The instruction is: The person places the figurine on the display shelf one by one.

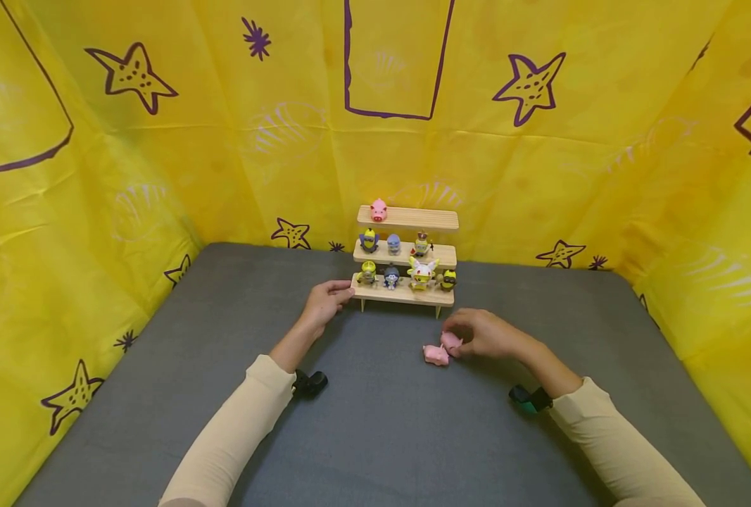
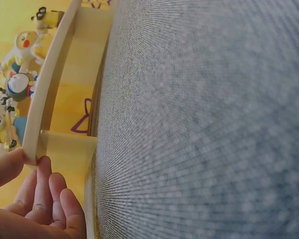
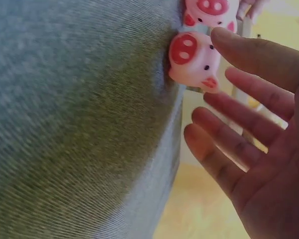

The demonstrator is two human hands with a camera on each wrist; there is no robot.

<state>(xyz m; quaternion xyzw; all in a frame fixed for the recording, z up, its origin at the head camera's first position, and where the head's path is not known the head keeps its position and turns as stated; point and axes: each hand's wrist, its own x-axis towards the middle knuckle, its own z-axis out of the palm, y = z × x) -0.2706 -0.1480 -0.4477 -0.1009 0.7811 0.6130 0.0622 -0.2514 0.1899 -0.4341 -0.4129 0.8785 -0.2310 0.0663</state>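
A wooden three-tier display stand point(image 1: 407, 297) holds small figurines. At its lower left corner my left hand point(image 1: 328, 301) pinches the bottom board, thumb on top and index fingertip underneath; the other fingers are loosely bent in the left wrist view. Two pink toy pigs lie side by side on the table in front of the stand: a nearer pig point(image 1: 436, 355) and a farther pig point(image 1: 451, 343). My right hand point(image 1: 484, 334) is around the farther one. In the right wrist view its fingers are spread, the thumb tip overlapping a pig's head point(image 3: 195, 59).
Another pink pig point(image 1: 379, 210) stands at the left of the top tier. The middle tier bears a caped yellow figurine point(image 1: 369, 241) and others, the bottom tier several more, including a white-eared figurine point(image 1: 422, 274). A yellow patterned cloth point(image 1: 236, 155) surrounds the grey table point(image 1: 375, 429).
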